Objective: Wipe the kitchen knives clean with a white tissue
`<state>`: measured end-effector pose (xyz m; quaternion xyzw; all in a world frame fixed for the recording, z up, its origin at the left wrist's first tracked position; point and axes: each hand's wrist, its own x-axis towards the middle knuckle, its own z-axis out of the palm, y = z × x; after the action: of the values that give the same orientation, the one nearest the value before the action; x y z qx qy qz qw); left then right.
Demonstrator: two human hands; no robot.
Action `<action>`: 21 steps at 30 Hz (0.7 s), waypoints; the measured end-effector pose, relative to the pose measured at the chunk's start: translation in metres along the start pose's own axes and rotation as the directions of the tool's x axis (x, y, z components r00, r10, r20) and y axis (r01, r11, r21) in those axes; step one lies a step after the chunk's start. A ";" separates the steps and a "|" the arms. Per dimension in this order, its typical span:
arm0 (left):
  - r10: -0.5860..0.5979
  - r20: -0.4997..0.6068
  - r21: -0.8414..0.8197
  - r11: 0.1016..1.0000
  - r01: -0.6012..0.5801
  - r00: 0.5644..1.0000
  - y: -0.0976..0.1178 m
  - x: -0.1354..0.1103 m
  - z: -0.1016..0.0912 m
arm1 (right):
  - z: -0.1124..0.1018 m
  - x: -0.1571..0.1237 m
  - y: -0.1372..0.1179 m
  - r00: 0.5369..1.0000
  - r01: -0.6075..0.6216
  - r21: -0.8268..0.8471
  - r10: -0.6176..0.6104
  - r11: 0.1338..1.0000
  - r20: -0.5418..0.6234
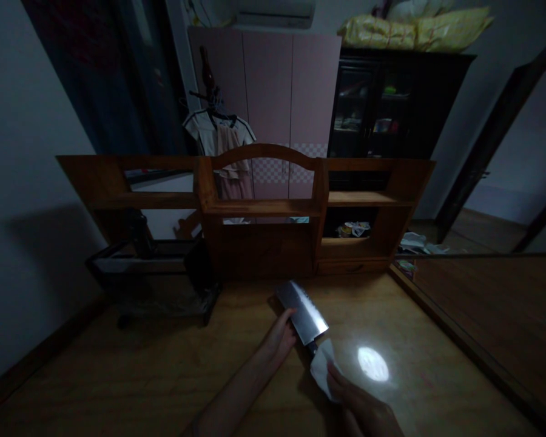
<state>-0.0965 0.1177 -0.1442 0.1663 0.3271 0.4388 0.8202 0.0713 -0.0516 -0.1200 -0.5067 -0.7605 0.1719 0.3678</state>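
A wide steel cleaver [303, 312] lies flat on the wooden desk [164, 370], blade pointing away from me. My left hand [279, 337] rests its fingers against the blade's left edge. My right hand [361, 409] is closed on a white cloth [324, 367], which wraps the near end of the cleaver where the dark handle begins. The handle itself is mostly hidden under the cloth.
A wooden shelf unit [264, 209] stands along the desk's back edge. A dark tray with objects [136, 264] sits at the left. A bright light spot [373, 363] shines on the desk right of the cloth. A second wooden surface [495, 303] adjoins on the right.
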 end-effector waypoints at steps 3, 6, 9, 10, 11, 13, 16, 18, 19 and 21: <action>-0.008 0.028 0.013 1.000 0.007 1.000 -0.001 0.003 -0.003 | 0.012 0.009 0.003 0.997 0.020 -0.073 -0.014 0.997 0.078; -0.019 0.037 0.026 0.999 0.018 0.999 -0.002 0.004 -0.005 | 0.020 0.020 0.000 0.995 0.020 -0.126 -0.008 0.992 0.095; -0.031 0.056 0.039 0.999 0.029 0.998 -0.001 0.002 -0.004 | 0.023 0.031 -0.005 0.995 0.001 -0.120 0.011 0.993 0.098; -0.042 0.066 0.047 0.998 0.039 0.997 0.000 0.001 -0.002 | 0.024 0.035 -0.007 0.995 -0.008 -0.108 0.018 0.994 0.098; -0.055 0.076 0.057 0.997 0.051 0.996 0.000 -0.001 -0.001 | 0.024 0.038 -0.008 0.995 -0.016 -0.096 0.025 0.995 0.094; -0.082 0.080 0.071 0.995 0.076 0.993 0.001 -0.003 0.001 | 0.023 0.042 -0.010 0.996 -0.028 -0.076 0.035 0.997 0.081; -0.086 0.062 0.065 0.995 0.082 0.994 0.003 -0.005 0.004 | 0.021 0.042 -0.009 0.997 -0.019 -0.061 0.024 0.998 0.072; -0.082 0.062 0.050 0.996 0.079 0.995 0.003 -0.005 0.003 | 0.020 0.040 -0.008 0.997 -0.004 -0.051 0.009 0.999 0.080; -0.080 0.066 0.044 0.996 0.077 0.995 0.002 -0.004 0.003 | 0.019 0.038 -0.006 0.996 0.004 -0.045 0.000 0.999 0.085; -0.070 0.070 0.031 0.997 0.068 0.995 0.002 -0.003 0.001 | 0.017 0.034 -0.004 0.996 0.024 -0.036 -0.021 0.999 0.091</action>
<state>-0.0982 0.1160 -0.1414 0.1822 0.3096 0.3992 0.8436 0.0489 -0.0206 -0.1161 -0.4966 -0.7852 0.1765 0.3251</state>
